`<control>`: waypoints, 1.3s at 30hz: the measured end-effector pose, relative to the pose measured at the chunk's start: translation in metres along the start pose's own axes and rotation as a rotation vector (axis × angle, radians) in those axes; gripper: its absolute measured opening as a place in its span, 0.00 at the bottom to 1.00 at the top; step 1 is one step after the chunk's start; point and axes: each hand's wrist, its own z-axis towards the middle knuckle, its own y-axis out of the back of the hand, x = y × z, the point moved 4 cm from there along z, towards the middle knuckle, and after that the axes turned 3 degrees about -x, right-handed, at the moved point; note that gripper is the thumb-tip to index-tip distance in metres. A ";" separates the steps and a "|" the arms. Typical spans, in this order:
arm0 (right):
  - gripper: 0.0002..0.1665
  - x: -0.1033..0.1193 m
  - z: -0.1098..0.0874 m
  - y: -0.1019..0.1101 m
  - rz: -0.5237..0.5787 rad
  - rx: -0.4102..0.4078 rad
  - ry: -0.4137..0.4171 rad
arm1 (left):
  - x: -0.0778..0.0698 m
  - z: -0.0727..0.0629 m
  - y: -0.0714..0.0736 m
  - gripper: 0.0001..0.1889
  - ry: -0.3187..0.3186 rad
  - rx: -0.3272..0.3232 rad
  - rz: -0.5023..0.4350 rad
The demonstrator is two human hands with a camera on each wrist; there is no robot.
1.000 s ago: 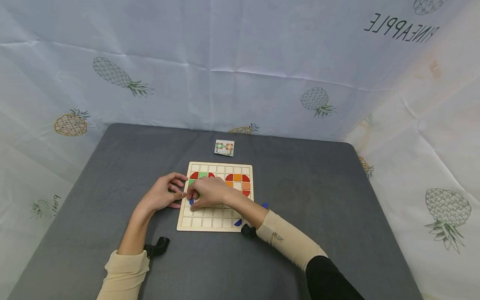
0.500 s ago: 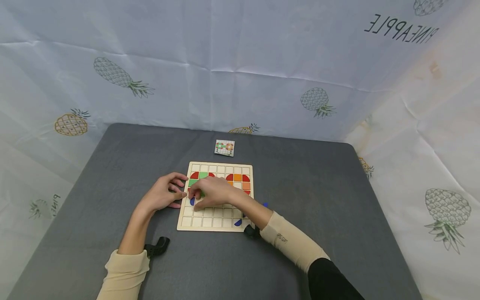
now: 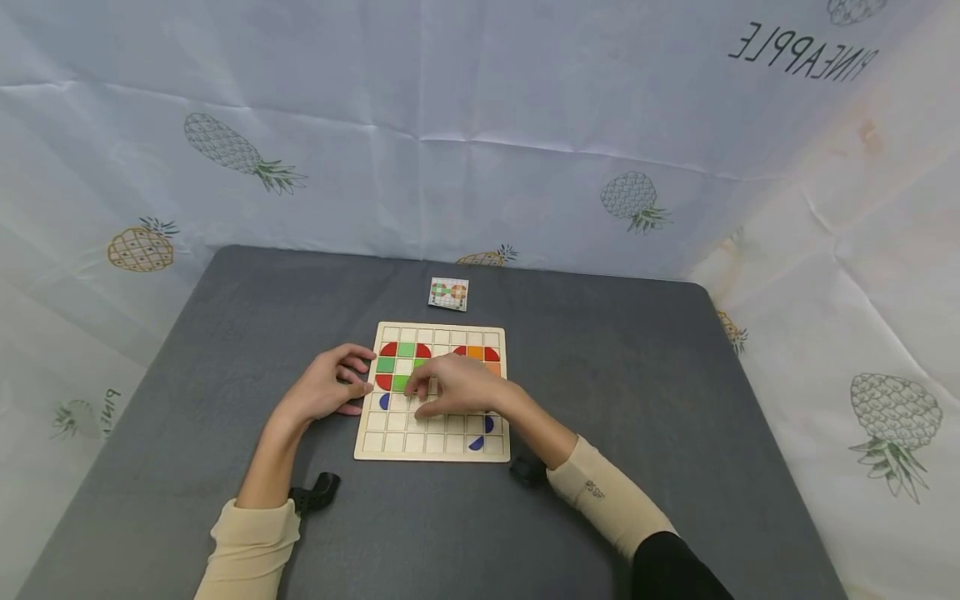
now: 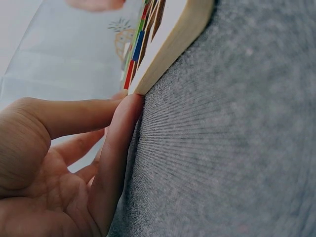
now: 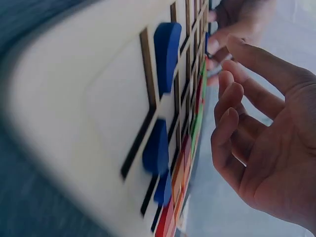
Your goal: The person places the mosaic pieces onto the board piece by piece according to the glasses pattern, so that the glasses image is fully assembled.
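Observation:
A square wooden grid board lies on the table with coloured tiles in its cells. My left hand rests at its left edge, fingertips touching the rim; in the left wrist view the thumb and a straight finger meet at the board's corner. My right hand hovers over the middle of the board, fingers loosely bent, and in the right wrist view nothing lies between them. One blue rounded tile sits at the left, below a red one. Two more blue tiles are near the lower right corner.
A small pattern card lies behind the board on the grey table. Red and green tiles form a ring at upper left; red and orange tiles are at upper right, partly behind my right hand. A pineapple-print curtain hangs behind.
My right hand has moved away from the blue tile at the left, rightward over the board, uncovering that tile and the red and green ring. My left hand has stayed at the edge.

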 end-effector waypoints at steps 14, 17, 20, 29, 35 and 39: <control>0.16 -0.036 -0.057 0.036 0.053 -0.110 -0.073 | 0.000 0.000 -0.001 0.29 0.007 -0.020 0.022; 0.17 -0.048 -0.070 0.042 0.065 -0.130 -0.099 | 0.000 0.000 -0.001 0.29 0.009 -0.022 0.023; 0.17 -0.058 -0.083 0.046 0.077 -0.134 -0.121 | -0.001 -0.001 -0.001 0.28 0.009 -0.021 0.021; 0.17 -0.086 -0.119 0.049 0.122 -0.095 -0.170 | -0.001 -0.001 -0.002 0.29 0.006 -0.019 0.014; 0.17 -0.101 -0.129 0.049 0.146 -0.034 -0.172 | -0.001 -0.001 -0.001 0.29 -0.003 -0.022 0.025; 0.16 -0.108 -0.130 0.048 0.151 -0.007 -0.146 | -0.002 -0.001 -0.002 0.29 0.003 -0.021 0.018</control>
